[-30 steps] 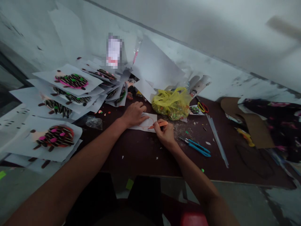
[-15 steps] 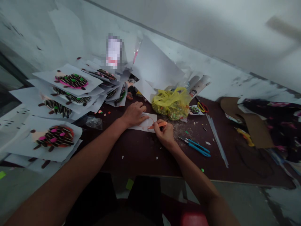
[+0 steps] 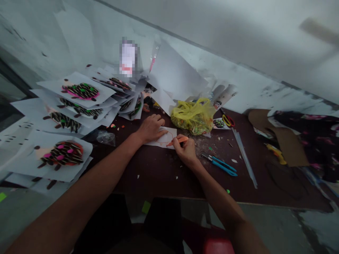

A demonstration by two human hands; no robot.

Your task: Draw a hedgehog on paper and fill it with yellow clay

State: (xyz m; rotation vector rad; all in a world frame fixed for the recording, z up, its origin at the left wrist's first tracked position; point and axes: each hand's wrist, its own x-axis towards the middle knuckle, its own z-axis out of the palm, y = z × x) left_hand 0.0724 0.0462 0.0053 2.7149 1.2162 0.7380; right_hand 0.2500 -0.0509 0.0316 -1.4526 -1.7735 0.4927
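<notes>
At the centre of the frame, the right hand grips an orange pen, its fingers closed around it and its tip at the paper. The left hand lies flat on the paper's left part, holding nothing between its fingers. An orange curved outline shows on the sheet, which lies on the dark table. Just above and right of it sits a yellow bag. Blue snips lie right of the right hand, and scissors farther up. Stacked cards with hedgehog pictures fill the left of the frame.
</notes>
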